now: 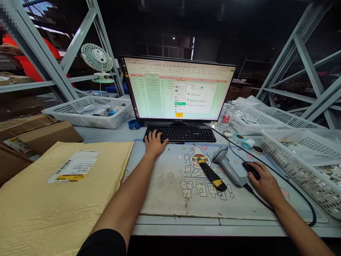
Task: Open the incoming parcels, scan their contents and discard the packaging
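My left hand rests with spread fingers on the left end of a black keyboard. Curled over a black computer mouse, my right hand lies on the printed desk mat. Between my hands are a grey barcode scanner with a cable and a black-and-yellow utility knife. Behind the keyboard stands a monitor showing a spreadsheet with a chat window over it. A yellow padded envelope with a shipping label lies beside my left forearm.
White plastic baskets hold bagged items: one at the left, others at the right. Tape rolls and a plastic bottle stand right of the monitor. Cardboard boxes, a small fan and a person in red are at the left.
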`<action>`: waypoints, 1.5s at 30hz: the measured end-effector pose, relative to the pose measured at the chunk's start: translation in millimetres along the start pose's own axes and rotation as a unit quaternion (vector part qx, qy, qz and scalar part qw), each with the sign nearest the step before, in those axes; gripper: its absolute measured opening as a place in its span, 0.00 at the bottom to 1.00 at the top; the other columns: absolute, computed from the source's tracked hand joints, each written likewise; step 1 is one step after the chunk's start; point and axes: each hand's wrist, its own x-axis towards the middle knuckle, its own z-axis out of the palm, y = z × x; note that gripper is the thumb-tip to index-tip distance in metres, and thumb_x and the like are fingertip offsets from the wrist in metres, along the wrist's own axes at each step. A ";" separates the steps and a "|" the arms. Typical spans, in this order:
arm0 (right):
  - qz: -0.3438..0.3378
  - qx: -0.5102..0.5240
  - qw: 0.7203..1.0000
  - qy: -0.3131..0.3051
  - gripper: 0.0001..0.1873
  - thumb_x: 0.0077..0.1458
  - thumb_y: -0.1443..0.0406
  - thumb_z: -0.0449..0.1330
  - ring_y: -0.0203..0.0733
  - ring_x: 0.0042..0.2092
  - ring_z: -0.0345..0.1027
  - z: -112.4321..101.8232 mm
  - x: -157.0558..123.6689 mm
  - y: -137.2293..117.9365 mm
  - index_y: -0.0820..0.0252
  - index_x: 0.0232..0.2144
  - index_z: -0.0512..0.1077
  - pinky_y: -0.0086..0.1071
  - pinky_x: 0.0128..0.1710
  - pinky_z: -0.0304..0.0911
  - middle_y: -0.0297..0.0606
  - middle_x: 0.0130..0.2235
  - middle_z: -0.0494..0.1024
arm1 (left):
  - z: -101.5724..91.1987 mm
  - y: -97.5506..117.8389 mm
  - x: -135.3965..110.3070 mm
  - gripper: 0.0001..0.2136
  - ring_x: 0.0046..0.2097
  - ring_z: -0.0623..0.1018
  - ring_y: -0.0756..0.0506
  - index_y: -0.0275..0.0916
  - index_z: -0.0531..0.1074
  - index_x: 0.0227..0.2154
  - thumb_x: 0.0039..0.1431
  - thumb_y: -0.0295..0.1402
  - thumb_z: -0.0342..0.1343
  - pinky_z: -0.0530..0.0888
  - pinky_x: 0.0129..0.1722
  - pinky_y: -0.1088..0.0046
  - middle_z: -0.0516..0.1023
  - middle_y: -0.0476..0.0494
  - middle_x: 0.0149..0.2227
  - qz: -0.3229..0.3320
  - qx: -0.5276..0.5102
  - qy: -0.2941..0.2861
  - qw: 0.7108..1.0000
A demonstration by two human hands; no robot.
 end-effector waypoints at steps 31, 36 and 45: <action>0.000 -0.004 1.000 0.022 0.23 0.68 0.53 0.54 0.55 0.58 0.75 1.0 0.7 -2.8 0.54 0.57 0.77 0.46 0.56 0.73 0.45 0.62 0.76 | -0.2 -0.1 -0.3 0.30 0.79 0.51 0.27 0.42 0.67 0.67 0.72 0.54 0.44 0.49 0.77 0.39 0.54 0.36 0.79 -0.003 -0.006 0.001 1.000; 0.006 -0.004 1.000 0.017 0.23 0.68 0.53 0.54 0.56 0.57 0.76 0.8 0.8 -2.7 0.54 0.57 0.78 0.46 0.54 0.73 0.45 0.62 0.76 | -0.8 0.4 -0.4 0.30 0.79 0.52 0.28 0.42 0.67 0.67 0.72 0.54 0.44 0.49 0.77 0.40 0.54 0.36 0.79 -0.006 -0.002 0.002 1.000; 0.002 0.002 1.000 0.022 0.24 0.68 0.53 0.54 0.56 0.58 0.76 2.2 0.6 -1.4 0.55 0.57 0.78 0.47 0.57 0.73 0.46 0.62 0.76 | -2.6 2.2 -1.0 0.30 0.79 0.52 0.28 0.41 0.68 0.67 0.72 0.54 0.45 0.49 0.77 0.40 0.54 0.35 0.79 -0.008 -0.002 -0.001 1.000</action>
